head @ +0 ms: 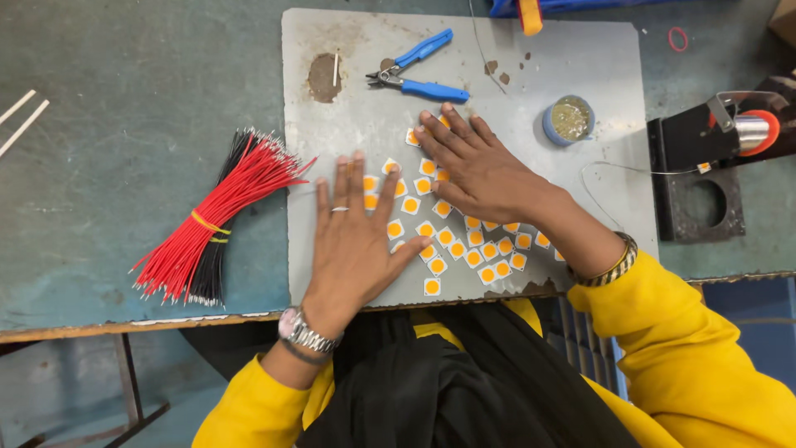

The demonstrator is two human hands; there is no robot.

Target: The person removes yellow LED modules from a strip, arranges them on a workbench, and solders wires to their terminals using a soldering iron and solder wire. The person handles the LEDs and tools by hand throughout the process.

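Head view: small square white chips with orange centres [464, 241] are covered by both flat hands, left hand [355, 241] at seven o'clock, right hand [481, 170] nearer, fingers spread.

red and black wire bundle [207, 224] left | blue-handled pliers [419, 73] top | small blue pot [569, 121] right | black stand [701, 178]

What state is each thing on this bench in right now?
Left hand: flat, fingers spread, pressing on the squares.
Right hand: flat, palm down over the squares.
Squares: loose, scattered flat on the grey sheet, orange faces up.
Cutters: lying on the sheet, untouched, handles apart.
Wire bundle: banded together, lying on the bench beside the sheet.
Small tin: open, upright.
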